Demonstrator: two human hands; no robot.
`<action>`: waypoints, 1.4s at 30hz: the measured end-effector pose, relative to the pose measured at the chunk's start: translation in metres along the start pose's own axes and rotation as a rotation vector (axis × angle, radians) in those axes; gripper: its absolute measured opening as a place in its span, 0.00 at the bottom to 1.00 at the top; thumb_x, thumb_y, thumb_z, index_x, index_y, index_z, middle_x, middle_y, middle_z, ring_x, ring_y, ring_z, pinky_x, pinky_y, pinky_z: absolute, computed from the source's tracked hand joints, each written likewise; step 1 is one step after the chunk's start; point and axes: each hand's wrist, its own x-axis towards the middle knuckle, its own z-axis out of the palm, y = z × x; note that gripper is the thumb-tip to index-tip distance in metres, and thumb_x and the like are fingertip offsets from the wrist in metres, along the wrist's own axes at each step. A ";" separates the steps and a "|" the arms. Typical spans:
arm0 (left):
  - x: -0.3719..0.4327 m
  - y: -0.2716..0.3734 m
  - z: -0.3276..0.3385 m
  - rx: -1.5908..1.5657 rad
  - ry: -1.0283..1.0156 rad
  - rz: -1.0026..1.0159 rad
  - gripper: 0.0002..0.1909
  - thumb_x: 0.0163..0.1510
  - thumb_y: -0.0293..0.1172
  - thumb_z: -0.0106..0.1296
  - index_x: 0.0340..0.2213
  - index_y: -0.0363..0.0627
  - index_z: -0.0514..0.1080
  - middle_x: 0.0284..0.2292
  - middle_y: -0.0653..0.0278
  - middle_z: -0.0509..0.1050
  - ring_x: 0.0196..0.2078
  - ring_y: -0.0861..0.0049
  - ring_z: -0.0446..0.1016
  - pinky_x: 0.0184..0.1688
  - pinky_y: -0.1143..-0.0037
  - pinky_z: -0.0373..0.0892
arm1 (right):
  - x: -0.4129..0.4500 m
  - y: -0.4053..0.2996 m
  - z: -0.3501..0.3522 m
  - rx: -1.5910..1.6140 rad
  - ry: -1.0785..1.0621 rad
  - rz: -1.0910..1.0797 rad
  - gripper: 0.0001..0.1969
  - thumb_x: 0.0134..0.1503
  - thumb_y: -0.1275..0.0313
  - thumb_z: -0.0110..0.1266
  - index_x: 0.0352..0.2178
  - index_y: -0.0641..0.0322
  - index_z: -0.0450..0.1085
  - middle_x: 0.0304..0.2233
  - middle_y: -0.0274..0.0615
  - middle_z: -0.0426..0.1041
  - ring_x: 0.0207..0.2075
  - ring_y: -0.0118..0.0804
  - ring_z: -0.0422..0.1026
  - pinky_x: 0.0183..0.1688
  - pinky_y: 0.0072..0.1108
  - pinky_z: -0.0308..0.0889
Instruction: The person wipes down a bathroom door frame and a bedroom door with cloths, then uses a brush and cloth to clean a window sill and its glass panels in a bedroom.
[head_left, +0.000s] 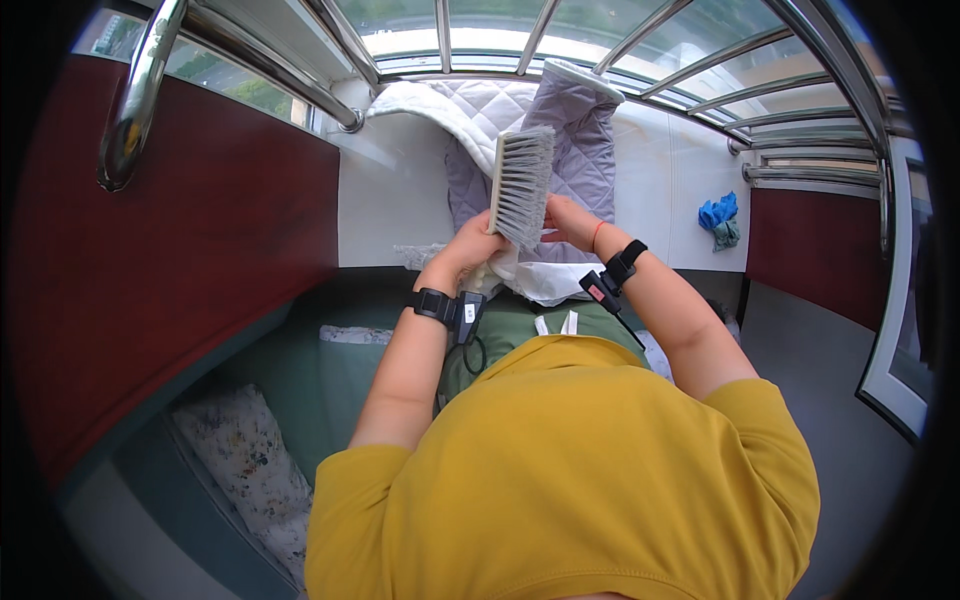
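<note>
A bristle brush (523, 184) with grey bristles and a pale back stands roughly upright before my chest. My left hand (477, 244) grips its lower end, where the handle is mostly hidden. On the bristle side, my right hand (568, 221) is close to the lower bristles; its fingers are partly hidden, and I cannot tell whether they touch. Behind the brush a grey quilted cloth (581, 142) with white edging lies on the white ledge, one end up against the window bars. White fabric (559, 281) hangs at the ledge's front edge, below my hands.
A crumpled blue and green cloth or bag (721, 217) lies on the ledge (645, 195) at right. Metal bars (536, 37) line the window. A dark red panel (187, 225) stands at left, above a floral cushion (244, 442). A metal-framed door (892, 300) is at far right.
</note>
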 end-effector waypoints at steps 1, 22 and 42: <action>-0.001 0.008 0.017 -0.038 -0.085 -0.103 0.15 0.43 0.20 0.46 0.36 0.41 0.69 0.29 0.71 0.69 0.34 0.83 0.68 0.38 0.82 0.64 | -0.005 0.000 -0.005 0.161 -0.033 -0.010 0.26 0.52 0.52 0.41 0.49 0.52 0.58 0.43 0.38 0.65 0.45 0.31 0.63 0.47 0.30 0.58; 0.078 -0.124 0.071 0.376 0.675 0.112 0.12 0.41 0.25 0.44 0.31 0.39 0.70 0.37 0.43 0.67 0.42 0.50 0.63 0.44 0.65 0.61 | 0.000 0.082 -0.140 -0.403 0.228 -0.177 0.33 0.42 0.70 0.55 0.49 0.70 0.52 0.44 0.56 0.63 0.45 0.45 0.63 0.46 0.26 0.59; -0.285 -0.239 0.139 0.396 2.101 -0.483 0.13 0.44 0.26 0.42 0.34 0.39 0.68 0.35 0.48 0.70 0.40 0.54 0.68 0.43 0.68 0.63 | -0.045 0.118 0.140 -1.342 -0.992 -0.519 0.27 0.53 0.63 0.44 0.52 0.66 0.51 0.46 0.50 0.64 0.46 0.41 0.64 0.47 0.23 0.60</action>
